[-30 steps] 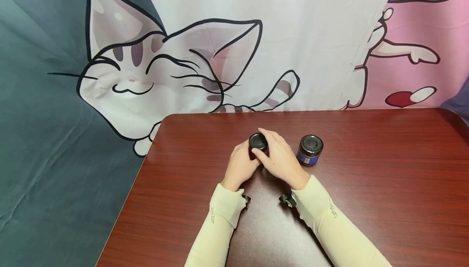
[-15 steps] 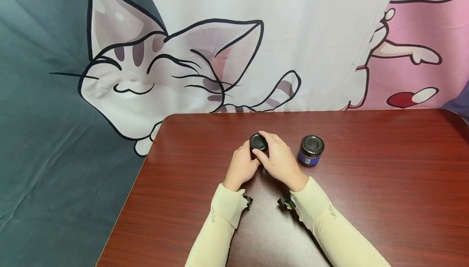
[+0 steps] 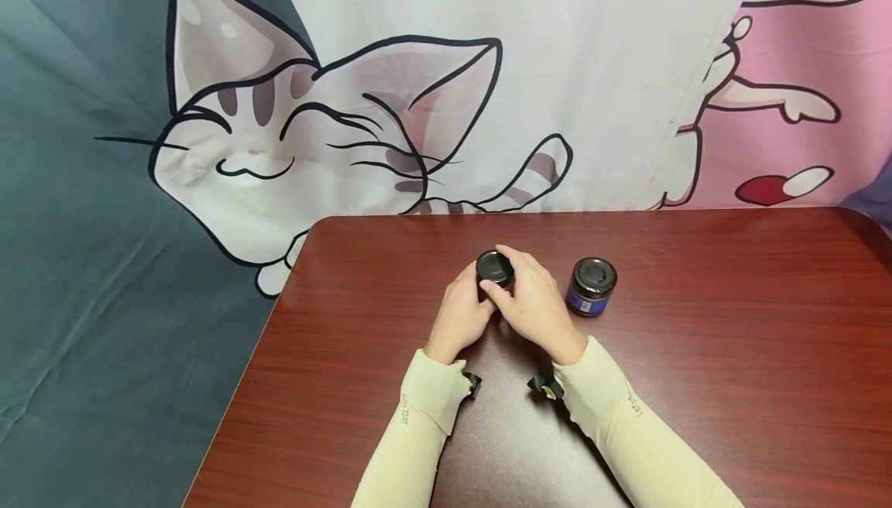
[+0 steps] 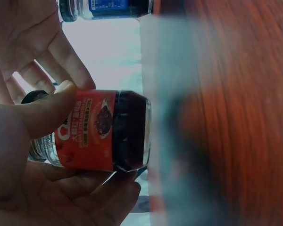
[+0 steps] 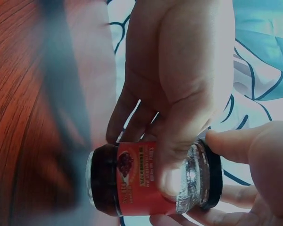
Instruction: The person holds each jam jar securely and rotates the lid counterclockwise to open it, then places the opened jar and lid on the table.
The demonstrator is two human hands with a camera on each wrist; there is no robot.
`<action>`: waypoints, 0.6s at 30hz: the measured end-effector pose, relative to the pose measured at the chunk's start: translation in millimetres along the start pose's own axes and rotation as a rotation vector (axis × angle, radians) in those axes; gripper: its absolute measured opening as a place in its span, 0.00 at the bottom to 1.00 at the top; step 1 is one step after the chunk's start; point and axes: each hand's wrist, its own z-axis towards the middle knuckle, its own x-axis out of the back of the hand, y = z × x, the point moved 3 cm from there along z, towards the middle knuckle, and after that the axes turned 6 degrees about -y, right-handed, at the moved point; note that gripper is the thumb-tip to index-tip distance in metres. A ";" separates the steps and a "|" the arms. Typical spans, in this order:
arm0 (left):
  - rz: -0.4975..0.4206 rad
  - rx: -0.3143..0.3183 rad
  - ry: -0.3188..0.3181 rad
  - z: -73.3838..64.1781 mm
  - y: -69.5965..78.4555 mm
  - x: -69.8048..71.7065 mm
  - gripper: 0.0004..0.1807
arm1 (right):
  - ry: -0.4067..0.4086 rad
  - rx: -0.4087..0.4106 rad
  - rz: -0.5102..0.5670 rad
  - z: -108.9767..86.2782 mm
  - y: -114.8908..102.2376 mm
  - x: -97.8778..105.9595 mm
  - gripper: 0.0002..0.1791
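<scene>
Head view shows a person at a brown wooden table (image 3: 753, 353), both hands around one small jar (image 4: 96, 134); the jar stands upright between them near the far edge, its black lid (image 3: 495, 266) facing up; whether its base touches the wood I cannot tell. The left hand (image 3: 458, 314) grips the body of the jar, thumb across the red label (image 5: 137, 174) and fingers curled around the other side; the right hand (image 3: 535, 300) holds the lid, its thumb on one side of the rim and fingers on the opposite side. Both wrist views show the jar closely (it lies sideways in them because of how the cameras sit); the contents look dark toward the base, and glass shows between label and lid.

A second jar (image 3: 591, 287) stands upright on the table just beyond the right hand, apart from it; it has a dark lid and a blue label. Pale sleeves (image 3: 411, 434) cover both arms, with a small dark device (image 3: 547, 386) at each wrist; behind the table hangs a printed cloth (image 3: 592, 43), with a smiling cat (image 3: 265, 159) on it and a pink part at the right.
</scene>
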 end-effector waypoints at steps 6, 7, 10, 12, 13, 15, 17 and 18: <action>-0.006 -0.020 0.020 -0.7 1.4 -0.4 0.32 | 0.032 -0.018 0.013 0.5 0.1 2.7 0.33; -0.005 -0.026 0.023 -0.7 1.5 -0.4 0.32 | 0.039 -0.019 0.015 0.5 -0.2 3.3 0.33; -0.013 -0.033 0.045 -0.9 1.5 0.0 0.32 | 0.057 -0.018 0.022 0.6 -0.6 4.7 0.32; -0.031 -0.040 0.069 -1.0 1.7 0.7 0.33 | 0.065 -0.013 0.030 0.9 -0.9 5.5 0.32; -0.038 -0.046 0.083 -0.9 1.7 0.9 0.33 | 0.066 -0.010 0.033 1.1 -1.1 5.8 0.32; -0.050 -0.054 0.113 -0.8 1.6 1.7 0.32 | 0.068 -0.006 0.038 1.3 -1.5 6.4 0.32; -0.056 -0.063 0.143 -0.1 1.1 2.0 0.31 | 0.067 -0.001 0.043 1.4 -2.3 7.0 0.32; -0.057 -0.066 0.159 0.3 0.8 2.1 0.30 | 0.068 0.001 0.044 1.4 -2.9 7.2 0.32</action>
